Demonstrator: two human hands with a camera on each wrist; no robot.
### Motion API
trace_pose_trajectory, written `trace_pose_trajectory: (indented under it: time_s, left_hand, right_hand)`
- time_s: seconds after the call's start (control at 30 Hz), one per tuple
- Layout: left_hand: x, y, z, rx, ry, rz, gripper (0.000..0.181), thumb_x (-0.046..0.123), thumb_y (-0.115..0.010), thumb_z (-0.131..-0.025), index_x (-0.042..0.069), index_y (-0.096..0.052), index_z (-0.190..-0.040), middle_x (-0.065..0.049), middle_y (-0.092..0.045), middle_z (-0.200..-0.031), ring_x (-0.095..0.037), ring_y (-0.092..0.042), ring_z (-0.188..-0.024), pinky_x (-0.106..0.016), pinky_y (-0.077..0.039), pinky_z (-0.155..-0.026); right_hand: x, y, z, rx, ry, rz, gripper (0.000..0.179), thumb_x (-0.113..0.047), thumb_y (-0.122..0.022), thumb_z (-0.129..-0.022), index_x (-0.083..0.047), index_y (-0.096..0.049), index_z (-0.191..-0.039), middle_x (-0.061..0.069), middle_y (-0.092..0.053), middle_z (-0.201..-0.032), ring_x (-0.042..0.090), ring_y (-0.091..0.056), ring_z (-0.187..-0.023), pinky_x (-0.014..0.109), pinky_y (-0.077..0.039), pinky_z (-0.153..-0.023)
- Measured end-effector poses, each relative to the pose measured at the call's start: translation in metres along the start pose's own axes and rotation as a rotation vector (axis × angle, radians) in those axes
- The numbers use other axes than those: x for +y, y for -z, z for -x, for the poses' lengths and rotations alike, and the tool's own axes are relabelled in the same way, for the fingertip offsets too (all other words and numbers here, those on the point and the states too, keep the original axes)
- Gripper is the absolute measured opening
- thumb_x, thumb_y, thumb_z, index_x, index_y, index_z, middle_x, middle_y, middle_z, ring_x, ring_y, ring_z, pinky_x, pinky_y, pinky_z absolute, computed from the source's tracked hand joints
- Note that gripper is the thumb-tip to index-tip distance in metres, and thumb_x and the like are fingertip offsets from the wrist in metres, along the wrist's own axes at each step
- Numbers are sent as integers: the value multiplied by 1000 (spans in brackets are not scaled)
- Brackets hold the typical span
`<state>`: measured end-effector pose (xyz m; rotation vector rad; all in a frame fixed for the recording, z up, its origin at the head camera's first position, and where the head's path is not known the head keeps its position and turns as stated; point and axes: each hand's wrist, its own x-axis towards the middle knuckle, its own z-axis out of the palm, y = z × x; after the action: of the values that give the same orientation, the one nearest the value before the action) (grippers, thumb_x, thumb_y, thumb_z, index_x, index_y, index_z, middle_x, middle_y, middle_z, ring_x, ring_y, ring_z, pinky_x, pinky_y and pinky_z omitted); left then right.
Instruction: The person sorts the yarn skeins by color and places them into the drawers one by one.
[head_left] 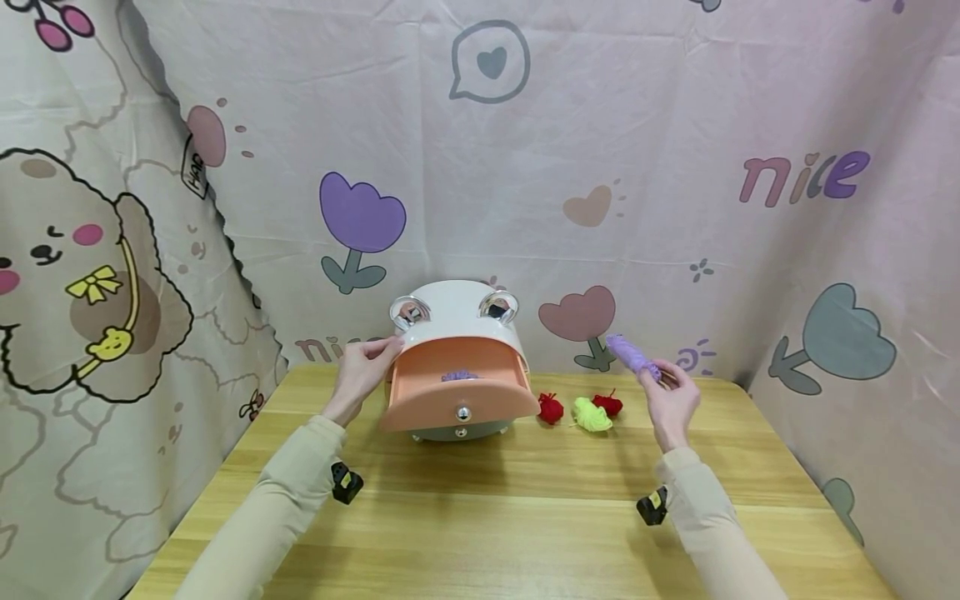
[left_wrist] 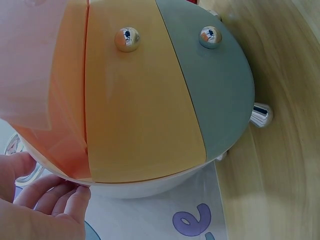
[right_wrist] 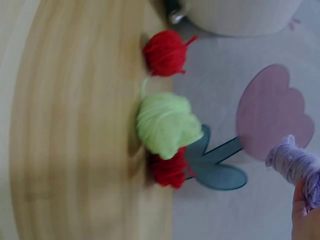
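A small rounded drawer box (head_left: 457, 308) with a white top stands on the table. Its pink top drawer (head_left: 442, 407) is pulled out, and a bit of purple yarn (head_left: 459, 376) shows inside. My left hand (head_left: 367, 367) holds the box by its left edge, thumb and fingers at the rim. In the left wrist view the orange-yellow middle drawer (left_wrist: 140, 105) and grey-green bottom drawer (left_wrist: 215, 85) are closed. Raised to the right of the box, my right hand (head_left: 672, 402) grips a skein of purple yarn (head_left: 632, 353) by its lower end.
Right of the box lie a red yarn ball (head_left: 551, 408), a light green yarn ball (head_left: 592, 415) and a second red yarn ball (head_left: 608, 405). The wooden table (head_left: 480, 517) ends at a printed curtain (head_left: 480, 167) behind, with more curtain along both sides.
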<state>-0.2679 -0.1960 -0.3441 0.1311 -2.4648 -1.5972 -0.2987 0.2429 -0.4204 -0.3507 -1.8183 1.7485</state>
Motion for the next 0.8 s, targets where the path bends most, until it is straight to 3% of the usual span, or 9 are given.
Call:
trace_pose_trajectory:
  time_s: [0.8]
  left_hand:
    - [-1,2,0,-19,6,2,49,35,-60,-100,3,-60,-137,-19,-58,-144,-35,-53,-136,-48,-47,-111]
  right_hand:
    - [-61,-14,36,-122,101,-217,27,7,-71,-84,1,-71,-111,-5,-68,-100,4,-68,-91,12,-55,-85]
